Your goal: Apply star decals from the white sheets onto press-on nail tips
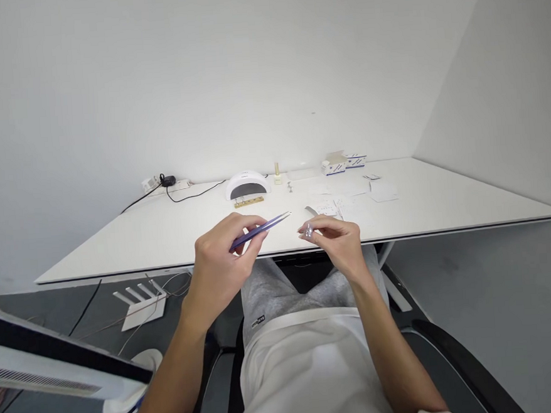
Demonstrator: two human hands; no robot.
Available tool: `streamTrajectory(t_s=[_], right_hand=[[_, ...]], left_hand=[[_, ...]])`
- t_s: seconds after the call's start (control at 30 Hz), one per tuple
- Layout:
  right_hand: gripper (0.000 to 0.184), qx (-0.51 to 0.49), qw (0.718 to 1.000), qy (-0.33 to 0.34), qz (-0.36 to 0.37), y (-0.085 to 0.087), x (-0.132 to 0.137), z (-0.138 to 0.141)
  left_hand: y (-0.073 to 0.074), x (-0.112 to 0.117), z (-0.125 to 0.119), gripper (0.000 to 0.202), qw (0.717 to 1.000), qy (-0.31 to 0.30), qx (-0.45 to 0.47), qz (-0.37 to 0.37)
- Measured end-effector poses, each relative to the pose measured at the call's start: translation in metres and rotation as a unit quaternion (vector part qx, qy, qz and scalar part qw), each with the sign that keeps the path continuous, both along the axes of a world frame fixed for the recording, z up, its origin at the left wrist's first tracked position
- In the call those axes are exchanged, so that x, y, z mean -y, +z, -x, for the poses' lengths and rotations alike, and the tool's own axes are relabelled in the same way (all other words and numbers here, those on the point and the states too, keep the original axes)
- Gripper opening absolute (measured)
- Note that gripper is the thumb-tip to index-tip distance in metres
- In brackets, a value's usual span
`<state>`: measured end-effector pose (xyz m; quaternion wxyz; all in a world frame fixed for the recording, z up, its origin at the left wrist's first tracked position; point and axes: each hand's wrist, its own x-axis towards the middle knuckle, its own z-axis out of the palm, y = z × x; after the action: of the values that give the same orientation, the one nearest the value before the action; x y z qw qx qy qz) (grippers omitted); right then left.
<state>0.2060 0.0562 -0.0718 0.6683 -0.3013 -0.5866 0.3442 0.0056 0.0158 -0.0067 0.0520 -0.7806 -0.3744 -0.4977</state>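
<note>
My left hand (pixel 222 255) is closed round a pair of purple tweezers (pixel 262 228), whose tips point right toward my other hand. My right hand (pixel 337 240) pinches a small shiny decorated nail tip (pixel 309 231) between thumb and fingers. Both hands hover over the near edge of the white table (pixel 174 239), above my lap, a few centimetres apart.
At the back of the table stand a white nail lamp (pixel 247 184) with a small wooden strip (pixel 249 202) in front, a small bottle (pixel 277 173), little boxes (pixel 343 162) and scattered white sheets (pixel 382 191). A power strip and cables (pixel 167 182) lie at the back left. A router (pixel 141 304) sits on the floor.
</note>
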Motion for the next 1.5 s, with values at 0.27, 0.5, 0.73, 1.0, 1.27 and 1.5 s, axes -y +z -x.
streamTrajectory(t_s=[0.27, 0.5, 0.73, 1.0, 1.27, 1.5], right_hand=[[0.017, -0.015, 0.997, 0.01, -0.07, 0.001, 0.002, -0.002], [0.019, -0.034, 0.996, 0.015, -0.086, 0.002, 0.003, -0.002], [0.019, -0.037, 0.995, 0.02, -0.086, 0.005, 0.005, -0.003], [0.018, -0.029, 0.996, 0.009, -0.082, 0.005, 0.006, -0.004], [0.019, -0.028, 0.996, 0.021, -0.081, 0.006, 0.007, -0.004], [0.019, -0.034, 0.996, 0.026, -0.083, 0.005, 0.006, -0.004]], left_hand=[[-0.005, 0.005, -0.016, 0.006, 0.997, -0.036, 0.041, 0.063], [-0.01, 0.007, -0.02, 0.005, 0.992, -0.049, 0.056, 0.1], [-0.012, 0.006, -0.022, 0.006, 0.994, -0.058, 0.042, 0.084], [-0.012, 0.006, -0.023, 0.006, 0.994, -0.069, 0.036, 0.079], [-0.013, 0.006, -0.022, 0.006, 0.994, -0.071, 0.035, 0.078], [-0.013, 0.006, -0.023, 0.006, 0.994, -0.069, 0.033, 0.083]])
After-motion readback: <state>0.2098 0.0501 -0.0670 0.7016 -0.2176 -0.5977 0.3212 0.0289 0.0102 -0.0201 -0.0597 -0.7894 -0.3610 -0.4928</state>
